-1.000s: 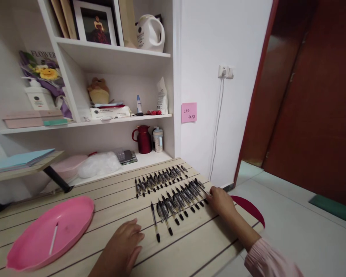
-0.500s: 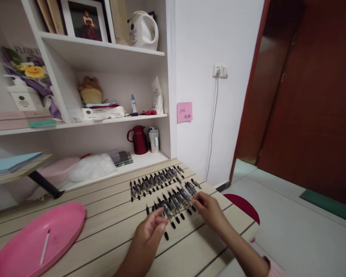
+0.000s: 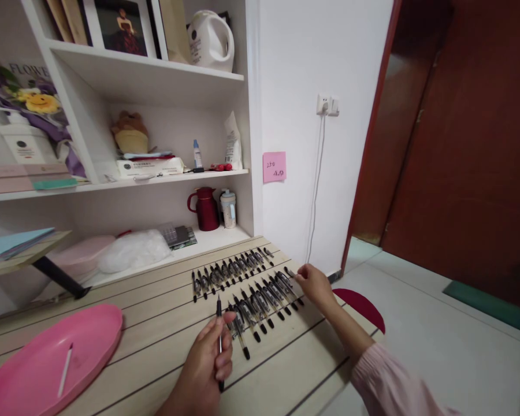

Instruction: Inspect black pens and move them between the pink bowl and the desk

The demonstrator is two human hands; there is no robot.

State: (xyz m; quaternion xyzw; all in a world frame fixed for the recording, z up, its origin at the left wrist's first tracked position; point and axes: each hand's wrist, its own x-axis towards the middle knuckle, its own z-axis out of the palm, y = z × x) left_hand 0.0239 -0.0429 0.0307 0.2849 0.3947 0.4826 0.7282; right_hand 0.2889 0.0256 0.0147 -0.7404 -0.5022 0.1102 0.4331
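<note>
While the left hand (image 3: 208, 358) was closed around a slim black-capped pen (image 3: 219, 341) above the table (image 3: 147, 346), a clear-barrelled pen (image 3: 291, 273) at the near row's far end was pinched by the right hand (image 3: 315, 284).

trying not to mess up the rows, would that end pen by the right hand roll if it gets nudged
Probably, a little. The end pen looks slim and round, lying flat on a smooth wooden table, so a sideways nudge from the right hand could roll it. Its clip may stop it soon. It likely feels light and stiff, like the pen the left hand pinches.
</note>
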